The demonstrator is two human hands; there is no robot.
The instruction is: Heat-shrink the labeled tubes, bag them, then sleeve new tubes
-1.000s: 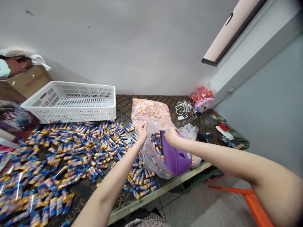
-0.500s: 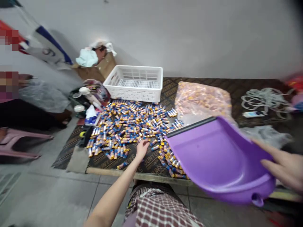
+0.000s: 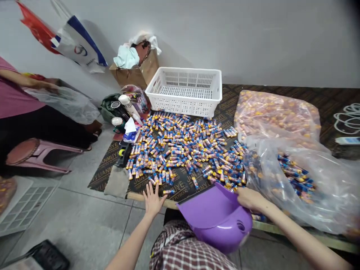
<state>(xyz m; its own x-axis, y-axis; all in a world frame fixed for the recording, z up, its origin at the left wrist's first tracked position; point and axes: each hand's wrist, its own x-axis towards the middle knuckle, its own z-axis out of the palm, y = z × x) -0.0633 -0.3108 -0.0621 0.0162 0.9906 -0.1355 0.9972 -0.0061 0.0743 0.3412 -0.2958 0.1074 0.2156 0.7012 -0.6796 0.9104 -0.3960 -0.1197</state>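
My right hand (image 3: 249,198) grips the right rim of a purple dustpan (image 3: 209,208), its fingers closed on the edge. The dustpan's dark lip lies by the table's front edge, and its body hangs over my lap. My left hand (image 3: 153,200) is open, fingers spread, at the front edge near the closest tubes. Many small printed tubes (image 3: 180,152) with blue and yellow ends lie scattered over the dark plywood tabletop (image 3: 182,183). Right of the dustpan, a clear plastic bag (image 3: 270,157) lies partly open with more such tubes inside.
A white plastic crate (image 3: 182,107) stands behind the tubes. At back right lies a filled clear bag (image 3: 277,112); white cord (image 3: 347,120) lies beyond it. A paper bag (image 3: 149,69), bottles (image 3: 128,103) and tissues (image 3: 131,131) stand left. Another person (image 3: 22,93) is beside a pink stool (image 3: 45,152).
The dustpan has come down and left to the table's front edge, with my right hand on its rim. My left hand has drawn back from the tubes and spread its fingers. The view has shifted.
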